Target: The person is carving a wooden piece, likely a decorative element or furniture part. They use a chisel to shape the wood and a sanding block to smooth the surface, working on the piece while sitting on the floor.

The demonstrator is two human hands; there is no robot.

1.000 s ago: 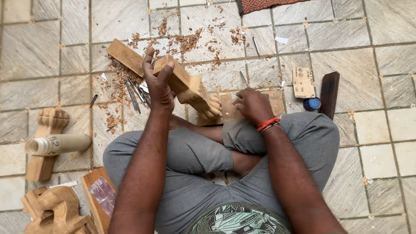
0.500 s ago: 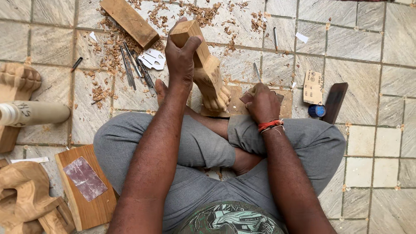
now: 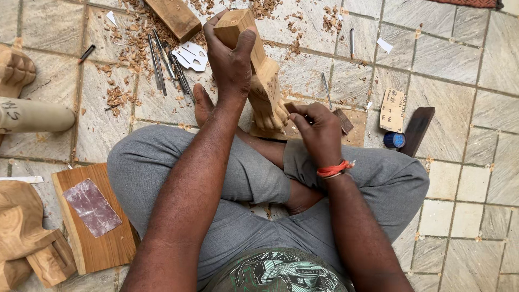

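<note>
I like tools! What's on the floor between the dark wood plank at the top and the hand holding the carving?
In the head view, metal carving tools and a white scrap lie between the plank and left hand.

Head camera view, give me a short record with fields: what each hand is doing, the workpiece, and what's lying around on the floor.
left hand: grip closed round the upper end of the carved wooden leg
right hand: at the leg's clawed foot, fingers curled; whether it holds anything cannot be told
workpiece: pale, standing tilted on a flat board
floor: chisels, wood chips, sandpaper sheet, blue cap
</note>
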